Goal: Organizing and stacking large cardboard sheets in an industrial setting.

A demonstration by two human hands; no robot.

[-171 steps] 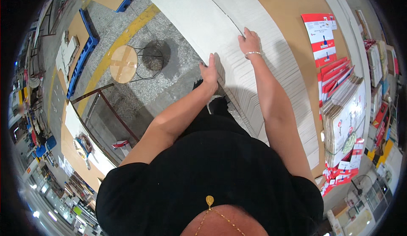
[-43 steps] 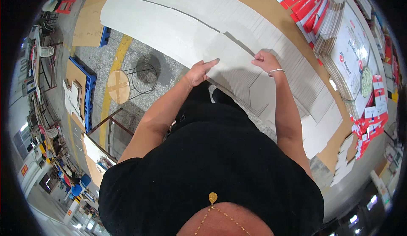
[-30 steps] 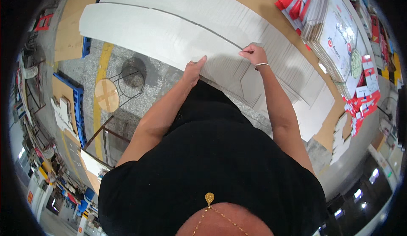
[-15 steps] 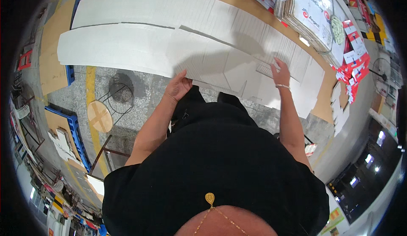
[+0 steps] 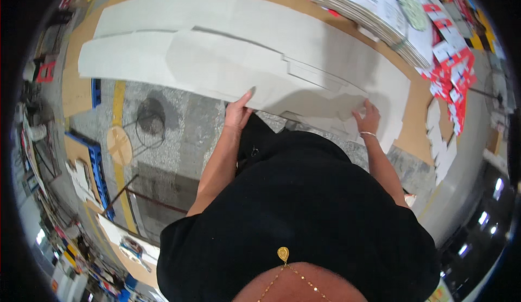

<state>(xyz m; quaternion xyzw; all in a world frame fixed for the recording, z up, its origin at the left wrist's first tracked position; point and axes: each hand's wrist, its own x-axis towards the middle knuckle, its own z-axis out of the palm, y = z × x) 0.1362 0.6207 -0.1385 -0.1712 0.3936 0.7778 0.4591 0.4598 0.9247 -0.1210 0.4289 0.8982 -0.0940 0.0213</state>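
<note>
A long grey cardboard sheet [image 5: 228,68] lies lifted at its near edge across the brown table [image 5: 418,139], on top of more flat grey sheets [image 5: 336,36]. My left hand [image 5: 239,113] grips the sheet's near edge from below, fingers up against it. My right hand [image 5: 368,118], with a bracelet on the wrist, holds the same edge further right, fingers curled on the board.
Stacks of printed white and red flat cartons [image 5: 380,3] stand at the back right of the table, with loose red pieces [image 5: 453,68] beside them. A round wooden stool [image 5: 119,144] and a blue pallet [image 5: 95,161] are on the grey floor at the left.
My view has swung left along the table. Both hands have slid along the sheet's near edge and now hold it wider apart, with the sheet raised off the pile.
</note>
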